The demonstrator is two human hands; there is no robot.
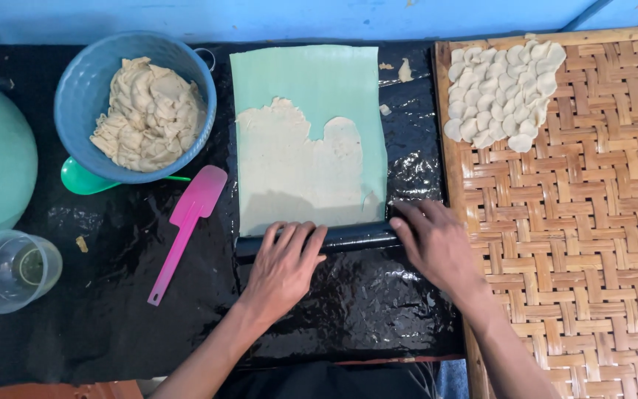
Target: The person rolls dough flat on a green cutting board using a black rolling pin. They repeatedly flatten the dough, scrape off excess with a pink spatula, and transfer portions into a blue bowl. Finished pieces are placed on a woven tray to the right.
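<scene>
Dough (297,174), rolled thin and pale, spread over one mint-green sheet (334,81) in the middle of the black-covered table (97,325), ragged along the far edge. Looks soft, limp, easily torn; likely tacky too, so best left lying on the sheet and shifted by the sheet's edges rather than pinched bare. One dark rolling pin (352,236) lying crosswise at the sheet's near edge, stiff and smooth, probably slick on that shiny wet-looking cover. Left hand (282,266) flat on the pin's left half, fingers spread and pressing down, grip wide and not curled round. Right hand (437,244) flat across the pin's right end, same loose pressing grip, nothing clasped. Counting round: one blue bowl (83,96) heaped with crumpled dough scraps (149,114), one pink spatula (186,229) just left of the sheet, one clear cup (9,270) at the left edge, one woven tray (585,222) on the right carrying a cluster of small cut rounds (500,92), overlapped and too many to count surely.
</scene>
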